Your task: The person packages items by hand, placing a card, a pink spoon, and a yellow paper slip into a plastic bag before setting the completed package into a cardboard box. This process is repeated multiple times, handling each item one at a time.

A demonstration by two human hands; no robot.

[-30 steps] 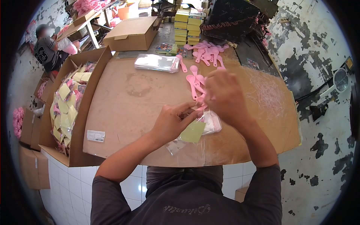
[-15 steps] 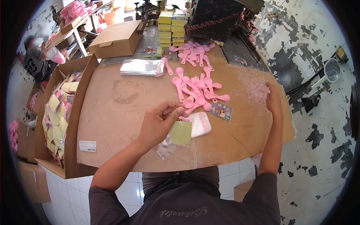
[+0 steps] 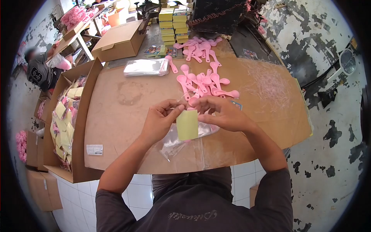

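Observation:
Between the thumb and fingers of my left hand (image 3: 160, 118) is the upper left edge of a clear plastic bag holding a yellow-green card (image 3: 187, 125). A bit of pink shows at the card's lower edge. My right hand (image 3: 226, 114) is at the bag's upper right, fingers curled and thumb beside the card; the exact fingertip contact is hard to see. Beneath, a stack of clear plastic bags (image 3: 206, 130) lies on the cardboard-covered table. Just beyond my hands is a pile of pink measuring spoons (image 3: 206, 83). My right hand partly covers a printed card (image 3: 236, 104).
At left stands an open carton (image 3: 77, 170) of filled bags. Farther back are more clear bags (image 3: 145, 67), a closed box (image 3: 118, 40), stacked cards (image 3: 167, 29) and more pink spoons (image 3: 201, 50). Thin clear strips (image 3: 268, 85) lie at right. A person (image 3: 40, 69) sits far left.
My right hand has come from the strips at the right to the bag in front of me. My left hand still holds the bag, and the card has shifted slightly upward.

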